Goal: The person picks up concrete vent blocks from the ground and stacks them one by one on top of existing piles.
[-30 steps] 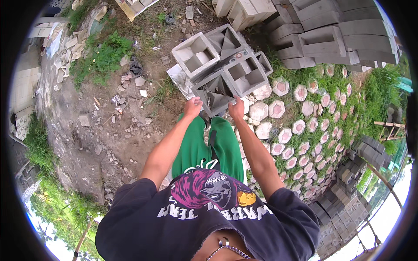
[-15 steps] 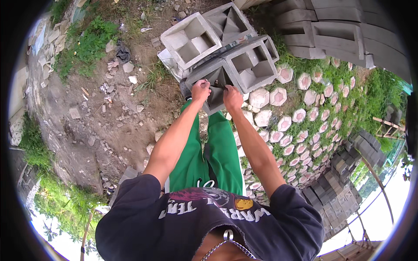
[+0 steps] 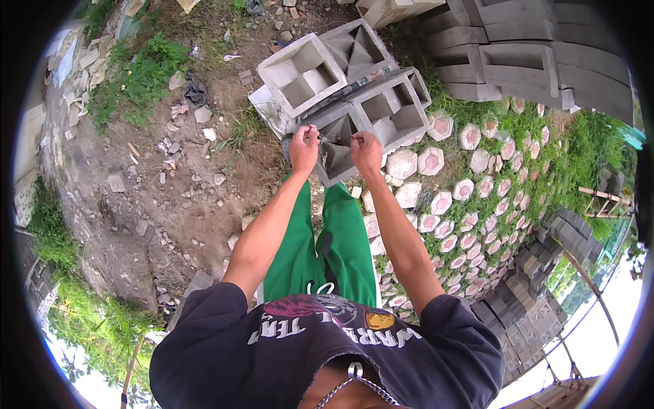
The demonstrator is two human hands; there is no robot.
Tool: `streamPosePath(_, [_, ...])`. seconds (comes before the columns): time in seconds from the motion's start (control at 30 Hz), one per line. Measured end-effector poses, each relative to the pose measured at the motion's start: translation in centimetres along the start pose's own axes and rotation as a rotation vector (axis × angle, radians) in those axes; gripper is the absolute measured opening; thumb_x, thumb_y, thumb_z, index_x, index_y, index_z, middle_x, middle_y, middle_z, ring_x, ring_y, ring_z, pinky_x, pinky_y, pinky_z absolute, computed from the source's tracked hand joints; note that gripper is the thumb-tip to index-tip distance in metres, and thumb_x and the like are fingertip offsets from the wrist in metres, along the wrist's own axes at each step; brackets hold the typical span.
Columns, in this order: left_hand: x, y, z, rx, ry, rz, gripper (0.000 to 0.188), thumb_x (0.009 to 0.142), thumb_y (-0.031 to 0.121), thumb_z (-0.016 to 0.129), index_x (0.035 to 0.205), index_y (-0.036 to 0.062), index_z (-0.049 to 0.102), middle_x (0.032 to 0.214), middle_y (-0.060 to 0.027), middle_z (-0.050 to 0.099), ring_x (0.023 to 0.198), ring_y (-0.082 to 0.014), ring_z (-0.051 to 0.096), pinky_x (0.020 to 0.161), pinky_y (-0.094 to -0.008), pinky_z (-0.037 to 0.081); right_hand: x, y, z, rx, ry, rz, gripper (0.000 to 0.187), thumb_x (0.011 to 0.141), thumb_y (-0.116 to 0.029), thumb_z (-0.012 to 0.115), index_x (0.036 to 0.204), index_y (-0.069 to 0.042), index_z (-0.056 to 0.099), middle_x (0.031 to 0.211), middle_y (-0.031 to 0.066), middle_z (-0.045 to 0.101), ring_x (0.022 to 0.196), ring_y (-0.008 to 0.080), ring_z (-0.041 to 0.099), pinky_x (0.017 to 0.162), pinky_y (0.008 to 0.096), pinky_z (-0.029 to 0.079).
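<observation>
A grey concrete block (image 3: 328, 174) with angled inner faces stands right in front of my legs. Over its left edge is my left hand (image 3: 304, 151), its fingers curled together. My right hand (image 3: 368, 151) is closed in a pinch over the block's right side. What either hand holds, if anything, is too small or hidden to make out. Against the right side of that block sits another grey block (image 3: 413, 120) with open cells. Behind them are a paler hollow block (image 3: 275, 70) and a block with a star-like inner shape (image 3: 381, 58).
Stacked grey blocks (image 3: 518, 61) rise at the far right. Hexagonal pavers (image 3: 430, 161) lie in grass on the right. Bare soil with stones (image 3: 116, 183) spreads to the left. More blocks (image 3: 524, 300) are piled at the lower right.
My left hand has shifted left from over the block's opening to its left edge, widening the space between my hands. My right hand has moved only slightly. The view has shifted a little.
</observation>
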State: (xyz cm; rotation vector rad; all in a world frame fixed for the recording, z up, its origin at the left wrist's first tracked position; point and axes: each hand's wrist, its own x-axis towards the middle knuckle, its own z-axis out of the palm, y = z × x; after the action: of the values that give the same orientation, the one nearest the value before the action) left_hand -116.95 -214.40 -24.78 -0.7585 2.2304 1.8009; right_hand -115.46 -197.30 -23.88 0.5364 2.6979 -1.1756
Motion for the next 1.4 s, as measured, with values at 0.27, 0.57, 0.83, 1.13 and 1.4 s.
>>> streamPosePath(0.27, [2.7,4.0,-2.5,-0.258,0.067,-0.096,0.026,0.096,0.027,0.057,0.101,0.0010,0.059,0.091,-0.0059,0.067,0.073,-0.0115,0.064,0.062,-0.0241,0.049,3.8,-5.8,-0.8,0.227,0.074,-0.005,0.013,0.081,-0.009,0.061,0.089,0.000,0.065,0.084,0.0145,0.066,0.075,0.0250,0.065,0.071,0.0362,0.051])
streamPosePath(0.57, [4.0,3.0,-4.0,-0.323,0.068,-0.192,0.030,0.096,0.028,0.057,0.107,0.0009,0.058,0.100,-0.0070,0.068,0.081,-0.0130,0.066,0.068,-0.0254,0.051,5.4,-6.3,-0.3,0.311,0.027,0.064,0.022,0.083,-0.013,0.062,0.101,0.000,0.066,0.095,0.0140,0.069,0.084,0.0223,0.067,0.076,0.0341,0.051])
streamPosePath(0.83, [2.5,-1.7,-4.4,0.244,0.103,-0.005,0.050,0.092,0.034,0.059,0.124,-0.0037,0.054,0.112,-0.0185,0.066,0.103,-0.0291,0.063,0.092,-0.0377,0.047,2.9,-2.4,-0.7,0.339,-0.086,0.154,0.037,0.083,-0.017,0.065,0.116,-0.001,0.062,0.112,0.0152,0.067,0.092,0.0222,0.068,0.083,0.0332,0.051])
streamPosePath(1.13, [1.8,-1.2,-1.8,1.017,-0.274,0.388,0.064,0.082,0.034,0.066,0.133,0.0021,0.046,0.125,-0.0145,0.056,0.122,-0.0305,0.047,0.105,-0.0429,0.035,-4.9,3.3,0.0,0.302,0.061,0.450,0.030,0.086,-0.028,0.067,0.093,0.001,0.063,0.077,0.0083,0.066,0.072,0.0187,0.062,0.073,0.0324,0.049])
streamPosePath(1.4, [8.3,0.8,0.3,0.924,-0.691,0.033,0.074,0.081,0.047,0.066,0.139,0.0070,0.044,0.128,-0.0212,0.056,0.119,-0.0361,0.053,0.100,-0.0427,0.042,-7.1,7.0,3.7,0.570,0.022,0.880,0.086,0.078,-0.049,0.075,0.135,-0.001,0.031,0.125,0.0176,0.048,0.106,0.0236,0.051,0.077,0.0375,0.050])
